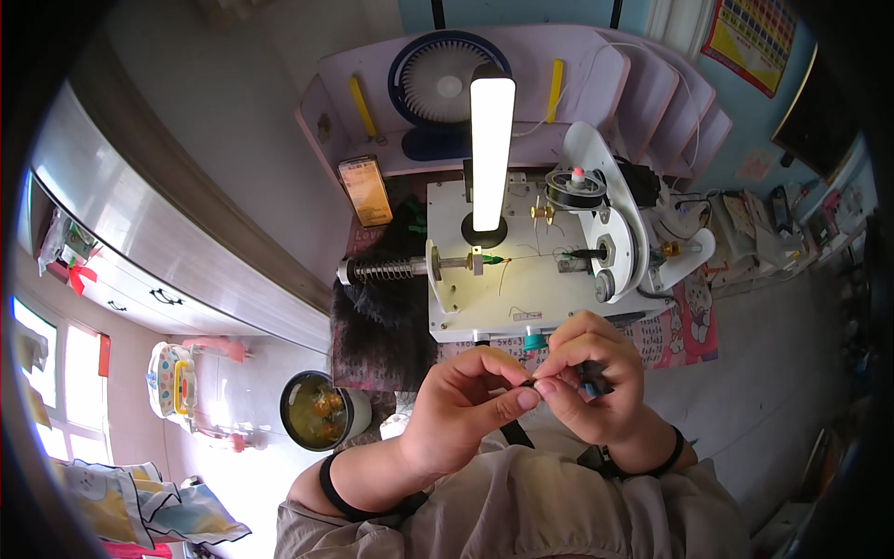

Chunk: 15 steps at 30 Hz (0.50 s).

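My left hand [470, 405] and my right hand [594, 373] meet in front of the machine's near edge, fingertips pinched together. Between them is a small dark piece [529, 383], mostly covered by the fingers and too small to name. A dark and bluish object [593, 380] shows within the curled fingers of my right hand; its kind is unclear. Just beyond stands a white tabletop machine [456, 321] with a spring-loaded shaft [386, 270] on its left and a spool of dark thread [575, 189]. Something small and green [494, 260] sits at the shaft's tip.
A bright lamp [492, 154] rises over the machine. Dark furry material [382, 321] hangs at the table's left, near a propped phone [365, 191]. Behind are a blue fan [449, 84] and a pale shelf [559, 51]. On the floor stands a bucket [357, 415].
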### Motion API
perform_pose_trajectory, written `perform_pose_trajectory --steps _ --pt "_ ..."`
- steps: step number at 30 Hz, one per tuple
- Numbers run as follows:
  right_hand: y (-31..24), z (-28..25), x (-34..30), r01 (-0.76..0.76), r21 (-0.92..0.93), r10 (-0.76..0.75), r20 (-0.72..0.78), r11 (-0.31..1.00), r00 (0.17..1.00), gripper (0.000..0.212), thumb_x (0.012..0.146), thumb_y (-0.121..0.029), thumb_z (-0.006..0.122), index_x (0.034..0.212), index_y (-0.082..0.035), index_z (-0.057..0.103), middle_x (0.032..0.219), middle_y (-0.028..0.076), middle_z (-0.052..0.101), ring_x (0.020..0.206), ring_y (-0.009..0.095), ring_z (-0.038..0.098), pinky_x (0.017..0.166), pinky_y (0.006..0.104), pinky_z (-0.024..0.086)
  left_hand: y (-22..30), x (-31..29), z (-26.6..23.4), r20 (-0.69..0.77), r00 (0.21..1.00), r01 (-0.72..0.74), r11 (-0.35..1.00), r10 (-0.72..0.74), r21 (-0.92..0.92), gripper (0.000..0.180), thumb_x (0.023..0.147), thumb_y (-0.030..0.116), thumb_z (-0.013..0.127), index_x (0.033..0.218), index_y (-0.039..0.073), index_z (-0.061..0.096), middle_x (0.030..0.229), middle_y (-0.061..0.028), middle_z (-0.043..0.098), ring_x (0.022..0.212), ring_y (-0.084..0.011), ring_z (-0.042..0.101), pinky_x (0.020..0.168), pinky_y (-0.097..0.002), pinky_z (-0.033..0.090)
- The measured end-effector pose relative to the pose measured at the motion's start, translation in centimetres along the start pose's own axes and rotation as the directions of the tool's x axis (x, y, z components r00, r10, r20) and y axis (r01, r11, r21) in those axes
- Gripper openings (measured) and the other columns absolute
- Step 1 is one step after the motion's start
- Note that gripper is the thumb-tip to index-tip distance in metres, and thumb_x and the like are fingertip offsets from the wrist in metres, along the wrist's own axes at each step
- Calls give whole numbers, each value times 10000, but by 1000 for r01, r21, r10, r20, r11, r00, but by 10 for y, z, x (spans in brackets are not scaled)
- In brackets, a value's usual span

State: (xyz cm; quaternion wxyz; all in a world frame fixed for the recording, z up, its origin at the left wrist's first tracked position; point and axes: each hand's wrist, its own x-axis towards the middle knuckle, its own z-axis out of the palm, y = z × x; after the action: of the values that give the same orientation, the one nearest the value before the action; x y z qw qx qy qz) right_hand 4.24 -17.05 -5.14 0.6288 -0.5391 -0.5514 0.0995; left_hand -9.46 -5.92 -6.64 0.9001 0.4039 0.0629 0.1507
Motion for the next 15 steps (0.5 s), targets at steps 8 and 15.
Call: perform_pose_trajectory --steps 8,15 --pt "-2 -3 3 3 -38 -2 44 999 999 112 725 -6 673 788 -42 587 800 35 537 565 63 424 493 204 340 1 0 0 41 995 -101 984 96 146 190 836 -68 623 1006 -3 568 999 -54 606 935 -119 590 828 -263 492" --pt "-3 -4 4 17 -99 -11 66 995 998 131 719 -2 669 801 -52 579 795 34 541 567 83 446 485 221 358 10 6 0 98 935 -336 755 342 563 189 766 -55 669 943 -1 626 938 -94 644 846 -148 621 763 -271 501"
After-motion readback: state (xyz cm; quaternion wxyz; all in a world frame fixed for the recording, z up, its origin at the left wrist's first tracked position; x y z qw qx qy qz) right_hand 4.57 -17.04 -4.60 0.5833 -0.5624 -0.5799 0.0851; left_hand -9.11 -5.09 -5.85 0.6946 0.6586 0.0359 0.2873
